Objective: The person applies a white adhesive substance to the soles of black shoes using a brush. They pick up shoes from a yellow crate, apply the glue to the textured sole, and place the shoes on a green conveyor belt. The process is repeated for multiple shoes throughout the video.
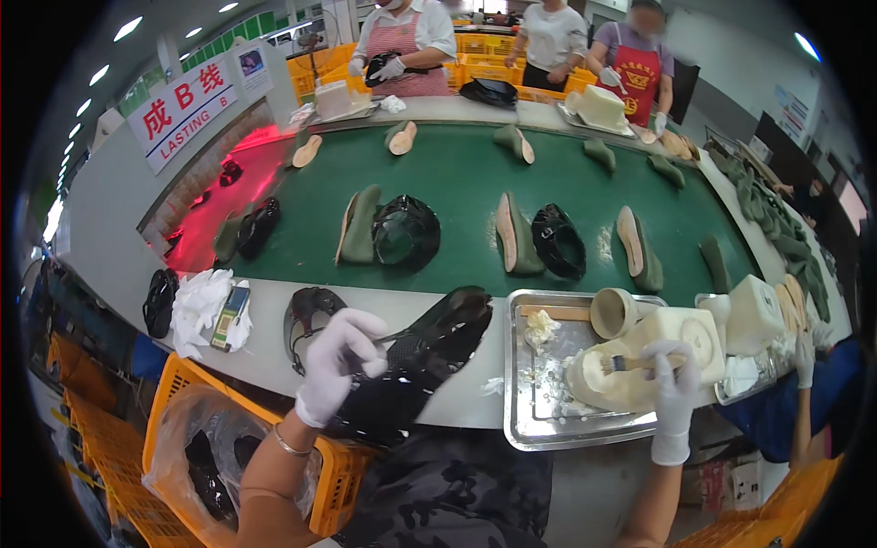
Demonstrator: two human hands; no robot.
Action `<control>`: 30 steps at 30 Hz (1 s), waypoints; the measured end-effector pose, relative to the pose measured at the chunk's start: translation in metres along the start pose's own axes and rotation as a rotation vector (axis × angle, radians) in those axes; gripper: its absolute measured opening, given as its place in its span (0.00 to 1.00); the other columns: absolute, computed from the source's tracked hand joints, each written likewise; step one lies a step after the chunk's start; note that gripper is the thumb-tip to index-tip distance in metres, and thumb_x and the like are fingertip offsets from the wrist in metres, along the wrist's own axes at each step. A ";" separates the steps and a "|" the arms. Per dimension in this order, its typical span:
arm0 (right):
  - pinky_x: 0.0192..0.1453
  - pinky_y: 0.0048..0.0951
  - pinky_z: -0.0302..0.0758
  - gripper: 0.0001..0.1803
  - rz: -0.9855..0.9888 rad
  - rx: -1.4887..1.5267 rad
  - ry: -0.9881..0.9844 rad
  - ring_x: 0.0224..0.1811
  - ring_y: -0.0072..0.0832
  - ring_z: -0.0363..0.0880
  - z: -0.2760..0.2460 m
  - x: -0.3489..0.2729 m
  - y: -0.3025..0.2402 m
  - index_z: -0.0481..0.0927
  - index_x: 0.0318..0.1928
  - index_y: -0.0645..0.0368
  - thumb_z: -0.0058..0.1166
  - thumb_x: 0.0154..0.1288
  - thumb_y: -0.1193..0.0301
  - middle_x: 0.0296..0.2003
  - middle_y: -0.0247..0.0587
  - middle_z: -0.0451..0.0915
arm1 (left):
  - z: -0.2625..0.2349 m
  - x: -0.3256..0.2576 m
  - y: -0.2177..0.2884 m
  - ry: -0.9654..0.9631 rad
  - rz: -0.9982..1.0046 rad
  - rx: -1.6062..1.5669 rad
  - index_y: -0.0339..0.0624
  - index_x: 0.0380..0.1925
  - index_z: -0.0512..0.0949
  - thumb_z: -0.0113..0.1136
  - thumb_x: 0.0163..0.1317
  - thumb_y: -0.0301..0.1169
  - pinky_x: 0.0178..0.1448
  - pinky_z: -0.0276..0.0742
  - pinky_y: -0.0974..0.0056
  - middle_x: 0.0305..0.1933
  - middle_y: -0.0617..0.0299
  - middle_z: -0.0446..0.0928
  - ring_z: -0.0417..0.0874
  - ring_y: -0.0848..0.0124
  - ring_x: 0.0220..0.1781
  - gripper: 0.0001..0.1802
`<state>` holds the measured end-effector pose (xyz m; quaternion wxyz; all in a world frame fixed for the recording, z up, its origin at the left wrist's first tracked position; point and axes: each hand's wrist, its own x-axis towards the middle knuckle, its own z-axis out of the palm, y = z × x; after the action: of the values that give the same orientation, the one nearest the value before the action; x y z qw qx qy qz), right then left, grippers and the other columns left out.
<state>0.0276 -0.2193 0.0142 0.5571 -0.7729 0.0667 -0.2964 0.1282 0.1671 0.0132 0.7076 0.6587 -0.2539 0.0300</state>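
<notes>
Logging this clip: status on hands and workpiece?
Left hand grips black shoe upper. Right hand holds brush at glue container on metal tray. Nothing in the way.

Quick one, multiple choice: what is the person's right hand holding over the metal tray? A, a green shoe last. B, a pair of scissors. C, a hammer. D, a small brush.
D: the gloved right hand grips a small brush with its bristles against the paste-caked cream tub standing in the metal tray.
</notes>
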 end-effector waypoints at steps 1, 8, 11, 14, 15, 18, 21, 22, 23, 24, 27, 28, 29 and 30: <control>0.33 0.19 0.73 0.02 0.015 -0.028 -0.003 0.31 0.18 0.74 0.005 -0.008 0.000 0.73 0.35 0.62 0.47 0.62 0.79 0.32 0.36 0.77 | 0.005 0.003 -0.004 -0.071 0.078 0.099 0.38 0.22 0.67 0.62 0.47 0.17 0.40 0.69 0.72 0.41 0.55 0.69 0.71 0.76 0.33 0.11; 0.41 0.26 0.75 0.09 -0.295 -0.404 -0.025 0.36 0.32 0.79 0.018 -0.030 0.014 0.74 0.38 0.64 0.53 0.56 0.83 0.34 0.44 0.79 | 0.033 -0.003 -0.031 -0.061 -0.274 -0.086 0.31 0.30 0.72 0.44 0.64 0.31 0.26 0.73 0.73 0.32 0.53 0.74 0.76 0.72 0.23 0.12; 0.43 0.30 0.75 0.12 -0.382 -0.522 -0.066 0.39 0.38 0.79 0.025 -0.029 0.022 0.75 0.38 0.61 0.55 0.52 0.84 0.36 0.44 0.78 | 0.037 -0.010 -0.048 -0.011 -0.645 -0.392 0.36 0.21 0.69 0.40 0.68 0.43 0.20 0.73 0.74 0.34 0.52 0.78 0.77 0.71 0.20 0.24; 0.43 0.32 0.75 0.13 -0.358 -0.605 -0.124 0.40 0.40 0.78 0.029 -0.031 0.026 0.76 0.39 0.58 0.55 0.51 0.82 0.37 0.42 0.79 | 0.049 -0.020 -0.058 -0.060 -0.791 -0.568 0.41 0.15 0.64 0.39 0.67 0.49 0.16 0.71 0.75 0.35 0.52 0.78 0.76 0.71 0.17 0.28; 0.44 0.33 0.75 0.13 -0.351 -0.616 -0.143 0.41 0.40 0.78 0.031 -0.031 0.027 0.76 0.39 0.57 0.55 0.51 0.81 0.37 0.42 0.79 | 0.052 -0.022 -0.058 -0.104 -0.803 -0.591 0.42 0.13 0.63 0.36 0.67 0.52 0.13 0.69 0.76 0.35 0.51 0.78 0.75 0.73 0.15 0.30; 0.44 0.31 0.74 0.13 -0.286 -0.556 -0.180 0.40 0.39 0.78 0.029 -0.035 0.029 0.76 0.40 0.57 0.54 0.52 0.81 0.37 0.43 0.79 | 0.059 -0.026 -0.062 -0.169 -0.881 -0.559 0.42 0.13 0.63 0.35 0.67 0.52 0.12 0.67 0.77 0.34 0.52 0.77 0.74 0.75 0.15 0.30; 0.44 0.29 0.75 0.11 -0.203 -0.379 -0.157 0.39 0.36 0.79 0.025 -0.036 0.034 0.76 0.40 0.60 0.52 0.55 0.82 0.37 0.44 0.79 | 0.069 -0.017 -0.056 -0.307 -0.918 -0.479 0.38 0.25 0.72 0.34 0.68 0.51 0.09 0.60 0.77 0.33 0.55 0.77 0.66 0.78 0.11 0.28; 0.44 0.27 0.75 0.10 -0.154 -0.292 -0.133 0.39 0.34 0.79 0.024 -0.038 0.036 0.75 0.40 0.61 0.51 0.57 0.82 0.37 0.44 0.79 | 0.072 -0.014 -0.055 -0.377 -0.916 -0.461 0.38 0.30 0.74 0.33 0.68 0.51 0.09 0.58 0.78 0.33 0.57 0.78 0.64 0.79 0.11 0.28; 0.44 0.26 0.74 0.09 -0.106 -0.207 -0.111 0.39 0.32 0.79 0.023 -0.040 0.038 0.75 0.40 0.62 0.50 0.58 0.82 0.37 0.44 0.79 | 0.081 -0.013 -0.052 -0.257 -0.953 -0.436 0.31 0.41 0.72 0.32 0.69 0.50 0.09 0.55 0.78 0.33 0.57 0.77 0.61 0.79 0.10 0.30; 0.43 0.25 0.74 0.08 -0.068 -0.155 -0.071 0.39 0.30 0.79 0.023 -0.041 0.036 0.74 0.40 0.63 0.48 0.60 0.81 0.37 0.43 0.79 | 0.086 -0.010 -0.049 -0.269 -0.976 -0.428 0.31 0.41 0.72 0.32 0.69 0.50 0.09 0.55 0.78 0.33 0.57 0.77 0.61 0.79 0.10 0.30; 0.42 0.23 0.74 0.07 0.013 -0.042 0.029 0.39 0.25 0.78 0.022 -0.044 0.033 0.73 0.41 0.66 0.43 0.64 0.80 0.37 0.42 0.79 | 0.091 -0.004 -0.050 -0.351 -1.008 -0.388 0.29 0.44 0.71 0.31 0.69 0.50 0.10 0.56 0.77 0.34 0.56 0.77 0.61 0.80 0.11 0.31; 0.41 0.22 0.74 0.07 0.017 -0.029 0.050 0.39 0.24 0.78 0.020 -0.044 0.034 0.72 0.41 0.66 0.42 0.65 0.79 0.37 0.41 0.78 | 0.093 -0.003 -0.052 -0.370 -1.028 -0.405 0.28 0.45 0.70 0.31 0.70 0.49 0.10 0.56 0.77 0.35 0.56 0.78 0.61 0.80 0.11 0.31; 0.41 0.21 0.74 0.07 0.021 -0.015 0.070 0.38 0.23 0.77 0.019 -0.044 0.036 0.72 0.41 0.67 0.41 0.65 0.79 0.37 0.41 0.78 | 0.096 -0.001 -0.049 -0.386 -1.024 -0.409 0.28 0.45 0.70 0.31 0.70 0.49 0.11 0.56 0.77 0.35 0.56 0.78 0.62 0.80 0.11 0.31; 0.40 0.21 0.74 0.07 0.020 -0.010 0.071 0.38 0.23 0.77 0.019 -0.043 0.036 0.72 0.41 0.66 0.41 0.66 0.79 0.37 0.41 0.78 | 0.099 0.000 -0.046 -0.401 -1.019 -0.414 0.28 0.45 0.70 0.31 0.70 0.49 0.11 0.56 0.77 0.35 0.56 0.78 0.62 0.80 0.11 0.31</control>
<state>0.0105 -0.1984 -0.0391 0.5535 -0.7639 0.0955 -0.3179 0.1138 0.0670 -0.0282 0.6848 0.5388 -0.0348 -0.4895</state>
